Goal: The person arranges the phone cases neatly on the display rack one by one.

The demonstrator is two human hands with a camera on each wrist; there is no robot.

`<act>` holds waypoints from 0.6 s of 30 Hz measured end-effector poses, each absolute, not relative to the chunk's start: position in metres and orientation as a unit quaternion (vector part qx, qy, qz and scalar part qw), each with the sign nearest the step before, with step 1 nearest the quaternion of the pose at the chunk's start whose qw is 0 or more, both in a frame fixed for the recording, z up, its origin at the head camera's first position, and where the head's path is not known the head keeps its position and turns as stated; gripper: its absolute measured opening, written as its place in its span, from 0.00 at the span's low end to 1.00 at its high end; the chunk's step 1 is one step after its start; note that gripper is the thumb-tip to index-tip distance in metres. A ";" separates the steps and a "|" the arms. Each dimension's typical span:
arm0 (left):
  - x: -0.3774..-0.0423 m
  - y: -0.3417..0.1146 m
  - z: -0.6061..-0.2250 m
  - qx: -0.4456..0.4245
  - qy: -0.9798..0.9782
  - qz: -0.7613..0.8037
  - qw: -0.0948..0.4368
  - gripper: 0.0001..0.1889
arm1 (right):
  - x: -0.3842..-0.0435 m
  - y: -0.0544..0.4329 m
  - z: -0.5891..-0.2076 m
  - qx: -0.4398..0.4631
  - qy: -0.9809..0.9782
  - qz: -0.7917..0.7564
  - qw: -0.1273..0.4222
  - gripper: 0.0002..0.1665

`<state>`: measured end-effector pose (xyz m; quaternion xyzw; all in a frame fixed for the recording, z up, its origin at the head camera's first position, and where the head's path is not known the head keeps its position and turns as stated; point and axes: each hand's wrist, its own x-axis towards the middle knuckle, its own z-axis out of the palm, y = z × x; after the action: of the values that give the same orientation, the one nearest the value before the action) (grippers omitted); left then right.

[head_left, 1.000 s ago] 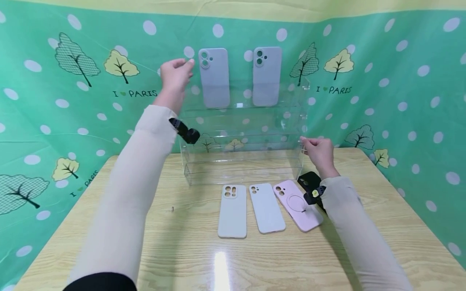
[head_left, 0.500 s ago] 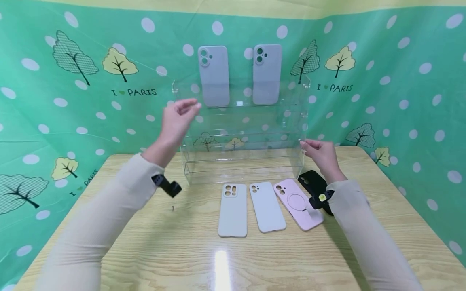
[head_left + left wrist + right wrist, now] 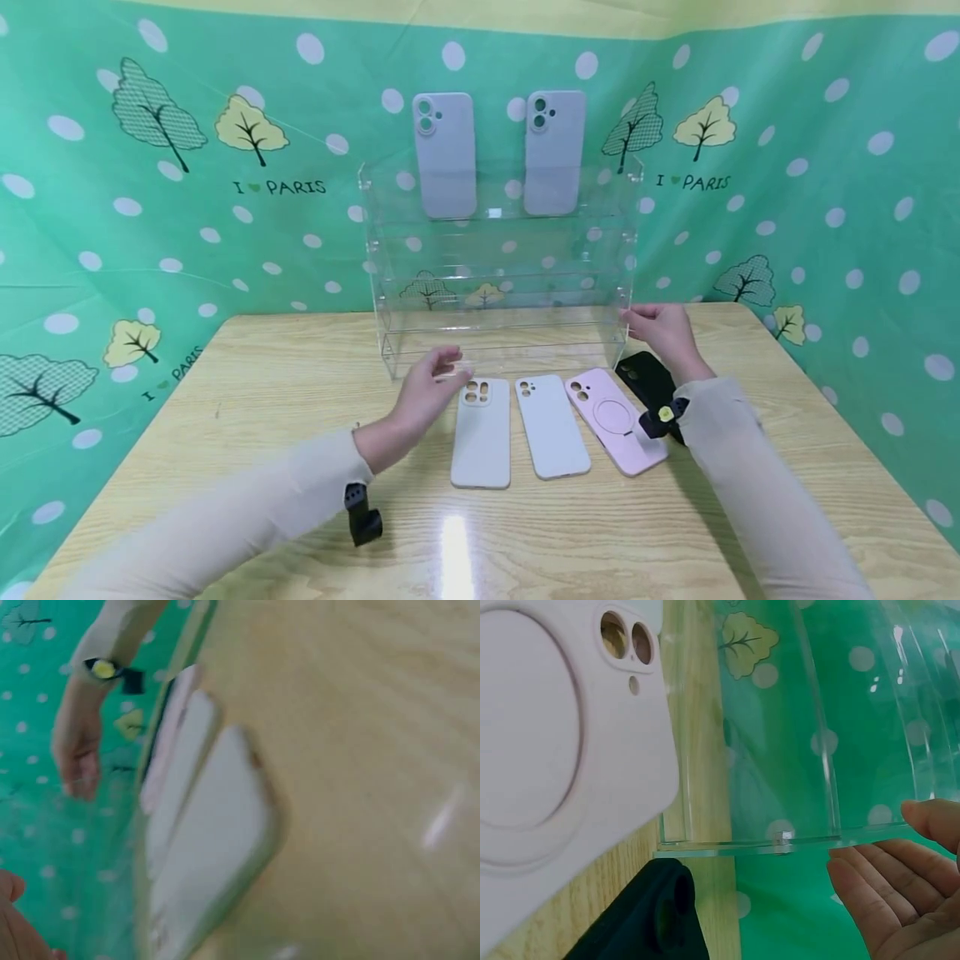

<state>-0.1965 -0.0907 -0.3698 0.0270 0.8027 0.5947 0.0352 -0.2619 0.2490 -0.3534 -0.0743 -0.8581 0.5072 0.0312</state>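
Note:
My right hand (image 3: 663, 333) pinches the right side panel of a clear acrylic display stand (image 3: 780, 846), thumb on one face and fingers on the other in the right wrist view. My left hand (image 3: 423, 396), fingers loosely bent, hovers at the top left corner of a white phone case (image 3: 480, 450) with several camera cut-outs. Beside it lie a second white phone case (image 3: 558, 437), a pink one with a ring (image 3: 615, 417) and a black one (image 3: 643, 371), partly under the right wrist. Two pale phone cases (image 3: 446, 158) stand upright on the stand's top tier.
The stand's lower tiers are see-through, with the table (image 3: 300, 367) and the green patterned cloth (image 3: 285, 225) showing behind them. Each wrist wears a small black camera (image 3: 363, 517). A bright light reflection lies on the table's front.
My left hand has come down from beside the upper left phone case to the lying white one. The right hand has slid slightly lower along the stand's side.

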 end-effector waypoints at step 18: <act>-0.187 -0.058 -0.426 -0.050 0.825 0.562 0.033 0.47 | -0.263 0.250 -0.361 -0.082 -0.854 0.511 0.049 0.23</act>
<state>-0.1875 -0.0580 -0.4258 -0.0502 0.8250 0.5619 0.0332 -0.2630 0.2495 -0.3611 -0.0825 -0.8542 0.5111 0.0494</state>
